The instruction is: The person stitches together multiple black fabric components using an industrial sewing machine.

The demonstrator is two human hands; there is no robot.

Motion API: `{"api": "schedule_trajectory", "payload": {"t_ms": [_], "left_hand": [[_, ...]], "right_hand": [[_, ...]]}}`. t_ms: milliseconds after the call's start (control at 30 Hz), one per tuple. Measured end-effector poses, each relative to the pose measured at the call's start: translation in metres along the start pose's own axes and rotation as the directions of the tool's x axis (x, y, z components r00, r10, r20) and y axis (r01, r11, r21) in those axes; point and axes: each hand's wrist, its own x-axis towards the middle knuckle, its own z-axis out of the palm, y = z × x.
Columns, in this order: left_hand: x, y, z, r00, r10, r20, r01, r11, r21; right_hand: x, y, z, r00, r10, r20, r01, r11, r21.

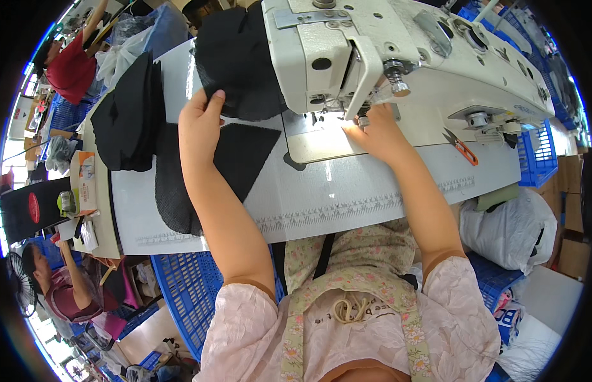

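My left hand [202, 124] pinches the near edge of a black fabric piece [235, 70] beside the sewing machine's head. Below that hand, a flat black mesh piece [242, 159] lies on the table, partly covered by my forearm. My right hand [377, 134] reaches in at the lit needle area of the white sewing machine [308, 63], fingers bent and close to the presser foot [318, 118]. Machine parts and glare hide some of these fingertips, so what they hold cannot be made out. The bright metal plate [321, 148] lies just below.
A stack of black fabric pieces [127, 118] rests at the table's left. Orange-handled snips [462, 149] lie right of my right forearm. A printed ruler [347, 209] runs along the near edge. Blue baskets [188, 293] stand below. Two people [70, 70] are off to the left.
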Motion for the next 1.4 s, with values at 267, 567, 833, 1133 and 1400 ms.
{"api": "schedule_trajectory", "payload": {"t_ms": [267,567,833,1133,1400], "left_hand": [[-0.054,0.031,-0.05,0.876,0.303,-0.376,-0.087,0.866,0.493],[-0.11,-0.047,-0.094,0.898,0.295,-0.328,0.051,0.669,0.741],[-0.12,-0.061,-0.098,0.896,0.185,-0.404,0.175,0.688,0.704],[-0.105,0.007,-0.06,0.768,0.543,-0.341,-0.039,0.57,0.821],[0.023,0.004,0.01,0.894,0.424,-0.142,-0.303,0.808,0.505]], "right_hand": [[0.0,0.006,0.004,0.999,-0.032,0.012,0.032,0.999,-0.008],[0.0,0.015,0.014,0.982,-0.143,-0.125,0.146,0.989,0.015],[0.0,0.016,0.013,0.992,-0.112,-0.059,0.112,0.994,-0.007],[0.001,0.017,0.019,0.988,-0.128,-0.087,0.127,0.992,-0.025],[0.003,0.02,0.011,0.979,-0.161,-0.124,0.161,0.987,-0.008]]}}
